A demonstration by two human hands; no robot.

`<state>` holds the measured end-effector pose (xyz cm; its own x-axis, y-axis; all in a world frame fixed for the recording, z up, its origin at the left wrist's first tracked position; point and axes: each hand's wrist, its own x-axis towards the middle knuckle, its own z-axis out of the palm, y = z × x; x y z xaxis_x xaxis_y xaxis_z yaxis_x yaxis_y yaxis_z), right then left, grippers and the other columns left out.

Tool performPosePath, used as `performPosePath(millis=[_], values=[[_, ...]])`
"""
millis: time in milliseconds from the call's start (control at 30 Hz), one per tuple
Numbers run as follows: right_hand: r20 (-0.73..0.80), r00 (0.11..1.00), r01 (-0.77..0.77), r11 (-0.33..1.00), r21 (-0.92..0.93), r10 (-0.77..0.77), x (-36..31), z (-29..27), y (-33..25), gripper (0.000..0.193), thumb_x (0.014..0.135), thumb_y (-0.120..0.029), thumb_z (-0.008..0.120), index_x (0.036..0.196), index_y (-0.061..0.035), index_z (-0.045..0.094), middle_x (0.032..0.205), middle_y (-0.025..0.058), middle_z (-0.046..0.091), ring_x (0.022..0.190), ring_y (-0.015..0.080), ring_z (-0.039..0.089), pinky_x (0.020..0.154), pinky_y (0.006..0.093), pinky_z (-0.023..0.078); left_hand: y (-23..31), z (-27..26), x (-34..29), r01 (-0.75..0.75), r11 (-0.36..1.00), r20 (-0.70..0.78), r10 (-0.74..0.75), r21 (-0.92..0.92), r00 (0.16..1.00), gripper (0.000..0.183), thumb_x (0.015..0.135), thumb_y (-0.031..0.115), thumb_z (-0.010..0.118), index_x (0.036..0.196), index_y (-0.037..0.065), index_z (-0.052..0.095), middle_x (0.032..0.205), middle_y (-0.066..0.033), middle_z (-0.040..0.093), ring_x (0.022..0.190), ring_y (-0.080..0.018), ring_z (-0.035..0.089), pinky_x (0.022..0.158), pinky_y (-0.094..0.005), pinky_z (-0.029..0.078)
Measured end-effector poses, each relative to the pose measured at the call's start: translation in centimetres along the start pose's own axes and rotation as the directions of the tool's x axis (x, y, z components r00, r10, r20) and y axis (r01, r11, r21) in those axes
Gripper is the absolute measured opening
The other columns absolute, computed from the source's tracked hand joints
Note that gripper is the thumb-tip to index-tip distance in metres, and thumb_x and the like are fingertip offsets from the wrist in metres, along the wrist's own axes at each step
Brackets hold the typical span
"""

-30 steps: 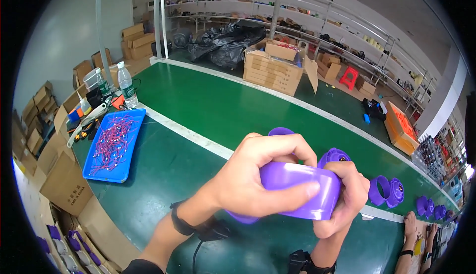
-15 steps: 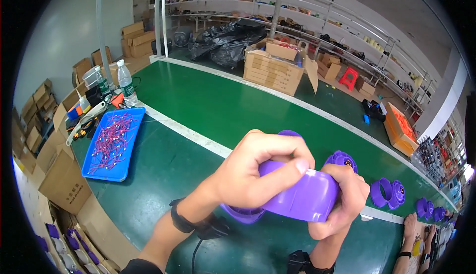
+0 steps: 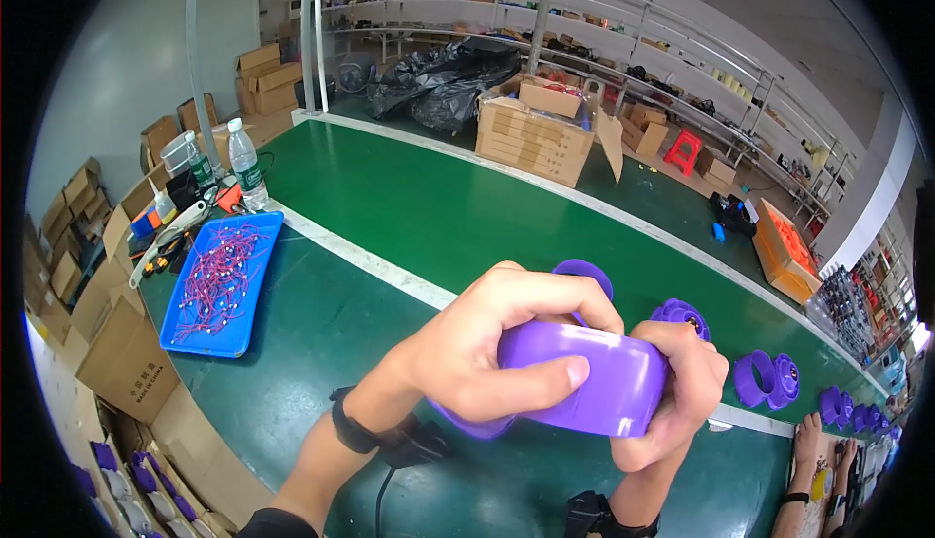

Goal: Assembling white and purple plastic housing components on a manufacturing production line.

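A glossy purple plastic ring (image 3: 621, 374) is held above the table between my two hands. My left hand (image 3: 477, 343) grips its left side, the thumb flat on the outer wall and the fingers over the top edge. On the other side, my right hand (image 3: 687, 387) has its fingers curled around the ring's right end. Whatever lies inside the ring is hidden from view. Beneath my left hand, part of another purple piece (image 3: 479, 428) shows on the table. Just beyond my hands stand a purple ring (image 3: 587, 273) and a purple round housing (image 3: 693, 316).
At the left lies a blue tray (image 3: 243, 338) of thin red wires, with tools and a water bottle (image 3: 247, 168) behind it. More purple parts (image 3: 765, 379) line the green belt (image 3: 419, 192) toward the right. Another person's arm (image 3: 806, 445) rests at the right edge.
My left thumb has moved down from the ring's top edge onto its outer wall. The ring has tilted slightly, while my right hand has stayed nearly in place.
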<state>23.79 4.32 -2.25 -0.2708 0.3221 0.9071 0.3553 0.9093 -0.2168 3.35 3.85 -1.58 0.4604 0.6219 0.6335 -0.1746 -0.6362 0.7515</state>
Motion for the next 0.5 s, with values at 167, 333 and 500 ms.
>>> performPosePath(millis=[167, 333, 500], values=[[0.0, 0.999, -0.049, 0.998, 0.035, 0.049, 0.0, 0.0, 0.4, 0.036, 0.05, -0.014, 0.064, 0.083, -0.0008, 0.065, 0.062, 0.0057, 0.059, 0.046, 0.0179, 0.056, 0.049, 0.0244, 0.042, 0.4, 0.9, 0.3, 0.059, 0.997, -0.058, -0.062, -0.058, 0.996, 0.028, 0.085, 0.015, 0.063, 0.107, -0.002, 0.064, 0.086, -0.0086, 0.068, 0.07, -0.0129, 0.063, 0.064, -0.0278, 0.049], [0.019, 0.989, -0.145, 0.987, 0.067, 0.145, -0.4, 0.0, 0.1, 0.037, 0.056, -0.018, 0.058, 0.086, 0.0031, 0.06, 0.065, 0.005, 0.053, 0.055, 0.013, 0.047, 0.055, 0.0238, 0.034, -0.9, 0.8, 0.3, -0.09, 0.993, -0.122, 0.099, 0.079, 0.988, 0.035, 0.091, 0.02, 0.056, 0.109, -0.008, 0.063, 0.105, -0.018, 0.07, 0.083, -0.0188, 0.069, 0.077, -0.0295, 0.053], [0.018, 0.993, -0.121, 0.99, 0.075, 0.12, 0.0, -0.4, 0.6, 0.038, 0.053, -0.014, 0.063, 0.087, 0.0011, 0.066, 0.064, 0.0067, 0.06, 0.049, 0.0153, 0.057, 0.052, 0.0229, 0.043, -1.0, 1.0, 0.3, -0.184, 0.965, -0.188, 0.22, 0.188, 0.957, 0.027, 0.093, 0.014, 0.052, 0.103, -0.005, 0.068, 0.1, -0.0178, 0.072, 0.076, -0.0183, 0.067, 0.072, -0.0292, 0.052]])
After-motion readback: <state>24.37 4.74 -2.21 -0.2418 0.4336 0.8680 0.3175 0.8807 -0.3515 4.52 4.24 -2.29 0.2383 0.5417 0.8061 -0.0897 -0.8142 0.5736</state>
